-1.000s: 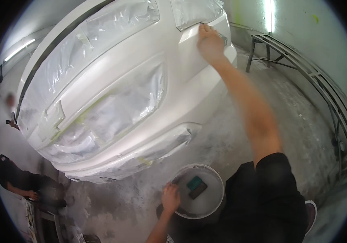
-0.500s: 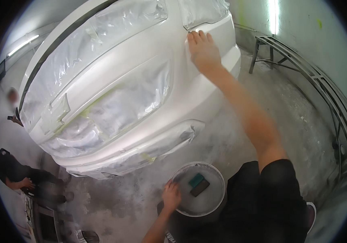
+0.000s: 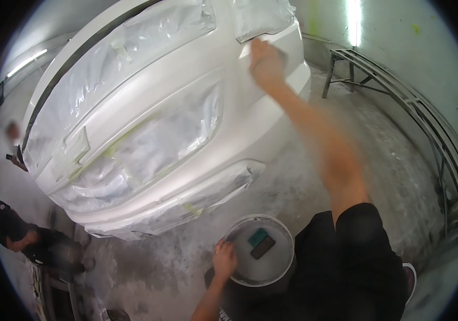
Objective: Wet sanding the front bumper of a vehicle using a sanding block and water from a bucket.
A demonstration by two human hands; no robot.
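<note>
A white car body (image 3: 186, 75) fills the upper left, with crinkled clear plastic film (image 3: 159, 150) taped over several of its panels. Against the car's upper right corner, just below a film-covered section (image 3: 264, 18), is my right hand (image 3: 267, 65); motion smears its fingers, and whether anything is under them cannot be made out. Low in the middle, my left hand (image 3: 224, 260) curls its fingers over the rim of a round bucket (image 3: 280, 277). Inside the bucket lie a green block (image 3: 258, 237) and a dark grey block (image 3: 262, 248), touching each other.
A long metal trestle (image 3: 389, 85) runs along the right wall. At the far left are people in dark clothes (image 3: 36, 243), one with a hand by the car. A dark metal frame (image 3: 60, 294) stands at the lower left. The concrete floor (image 3: 133, 273) is dusty and pale-stained.
My right hand has drawn its fingers in from lying extended on the panel and shifted slightly, now blurred. My left hand stays on the bucket rim. The whole view has shifted slightly.
</note>
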